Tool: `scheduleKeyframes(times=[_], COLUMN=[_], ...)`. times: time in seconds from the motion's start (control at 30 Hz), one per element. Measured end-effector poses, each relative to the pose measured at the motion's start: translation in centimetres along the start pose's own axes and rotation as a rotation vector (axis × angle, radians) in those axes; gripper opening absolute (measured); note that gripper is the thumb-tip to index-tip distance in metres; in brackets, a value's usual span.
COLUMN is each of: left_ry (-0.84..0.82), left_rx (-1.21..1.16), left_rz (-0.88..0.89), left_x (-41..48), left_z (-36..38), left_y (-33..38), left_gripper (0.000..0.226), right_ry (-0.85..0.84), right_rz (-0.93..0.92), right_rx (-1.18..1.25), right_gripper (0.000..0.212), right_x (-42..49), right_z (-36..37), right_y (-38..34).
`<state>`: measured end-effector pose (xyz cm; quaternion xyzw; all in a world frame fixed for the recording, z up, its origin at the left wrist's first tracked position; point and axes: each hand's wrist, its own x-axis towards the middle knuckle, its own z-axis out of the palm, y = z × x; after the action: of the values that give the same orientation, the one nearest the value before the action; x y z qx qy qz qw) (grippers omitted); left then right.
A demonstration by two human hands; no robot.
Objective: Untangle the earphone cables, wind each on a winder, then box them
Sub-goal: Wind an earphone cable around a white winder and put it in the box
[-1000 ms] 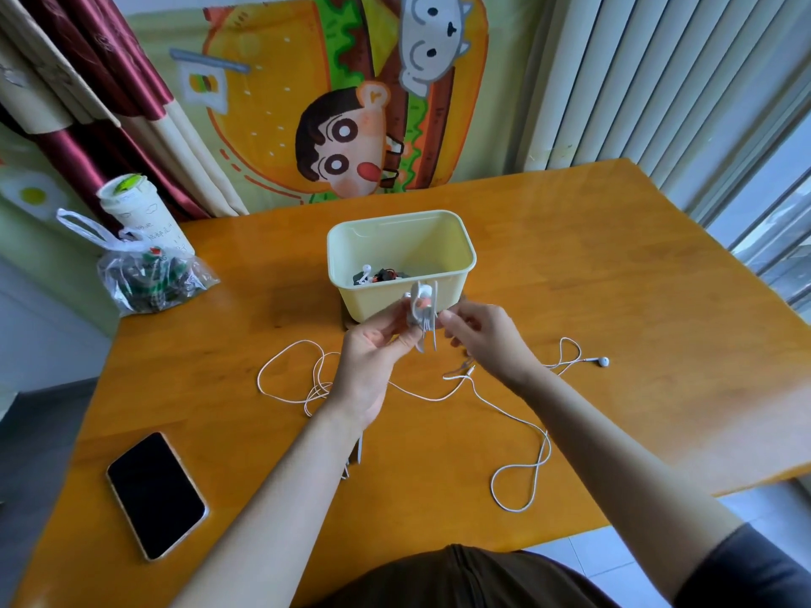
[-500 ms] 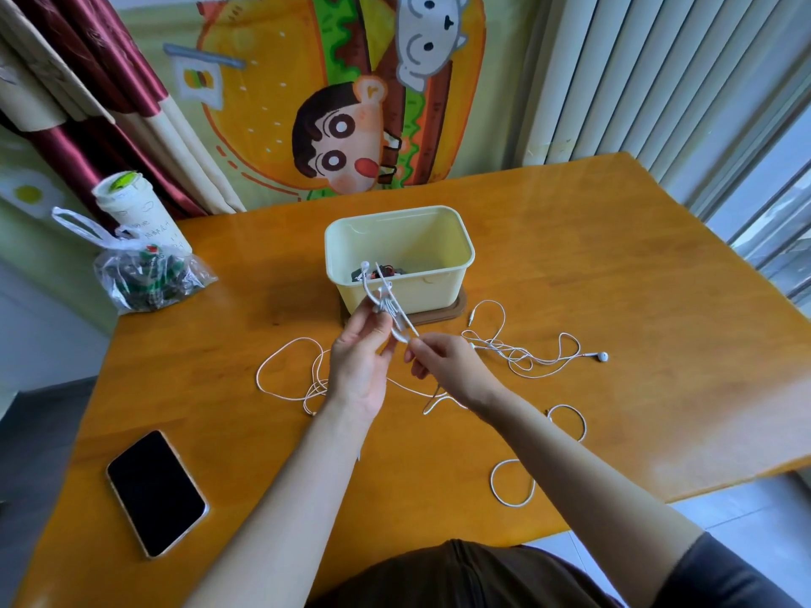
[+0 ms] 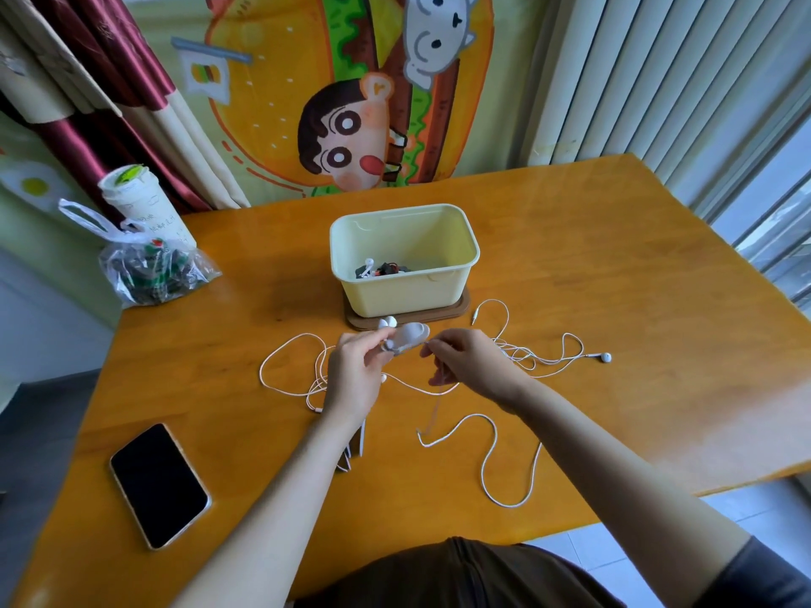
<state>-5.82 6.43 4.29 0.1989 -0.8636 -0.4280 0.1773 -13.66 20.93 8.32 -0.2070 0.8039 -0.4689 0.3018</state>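
The orange wooden desk (image 3: 614,265) carries everything. At its middle stands the pale yellow plastic box (image 3: 403,296) on a brown wooden board (image 3: 456,310), with a small heap of earphones (image 3: 382,270) in its bottom (white, black and red bits, too jumbled to tell apart). At far left sit a clear plastic bag (image 3: 153,269) and a white paper cup with a green lid (image 3: 140,204); its writing is too small to read. A black smartphone (image 3: 159,484) lies near left, screen dark.

My left hand (image 3: 355,375) has its grip closed on the whitish oval plastic winder (image 3: 408,337), just in front of the box, a pair of white earbuds (image 3: 389,321) at its far end. My right hand (image 3: 474,366) pinches the white earphone cable (image 3: 482,471) right at the winder's end. The rest lies looped on the desk, with a lone white earbud (image 3: 605,357) and a jack plug (image 3: 475,318) to the right.
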Motion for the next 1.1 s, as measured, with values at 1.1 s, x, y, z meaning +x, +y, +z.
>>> scheduleKeyframes(times=[1.1], left_ry=[-0.210], left_rx=[-1.225], left_rz=[-0.338], left_x=[0.1], left_z=[0.0], left_y=[3.5], left_gripper=[0.039], right_ry=[-0.173], right_rz=[0.161], right_rx=[0.754], right_gripper=[0.026], right_x=[0.4], right_z=[0.2], right_y=[-0.1])
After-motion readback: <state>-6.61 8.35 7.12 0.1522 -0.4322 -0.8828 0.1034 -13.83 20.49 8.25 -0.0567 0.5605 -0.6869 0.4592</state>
